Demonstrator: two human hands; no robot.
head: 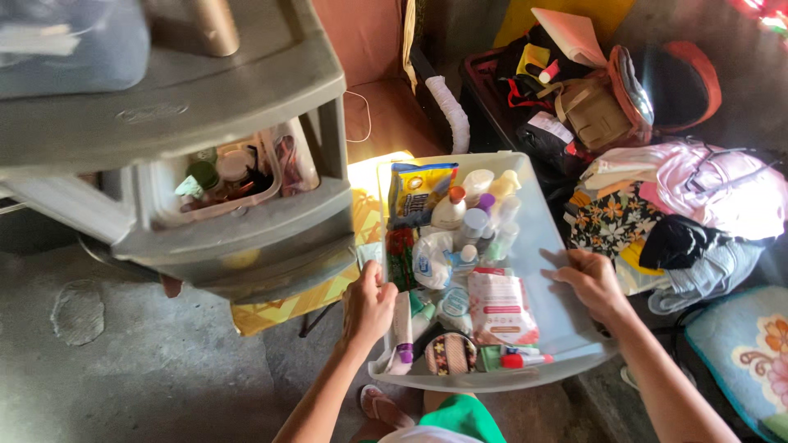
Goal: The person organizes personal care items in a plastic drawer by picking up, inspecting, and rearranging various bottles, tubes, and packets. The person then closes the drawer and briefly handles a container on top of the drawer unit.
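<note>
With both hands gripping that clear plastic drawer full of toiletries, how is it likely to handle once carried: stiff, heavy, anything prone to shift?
The clear plastic drawer probably flexes a little, since its walls look thin. It is likely left-heavy: the bottles and pouches crowd the side by the left hand, while the floor near the right hand is bare. The upright bottles may tip or slide if it tilts.

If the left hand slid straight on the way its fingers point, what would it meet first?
Likely the green and red packet lying along the drawer's left wall, just ahead of the left hand; depth is hard to judge from above.

drawer (pixel 566 320) right side bare, bottles (pixel 476 221) crowd left
</note>
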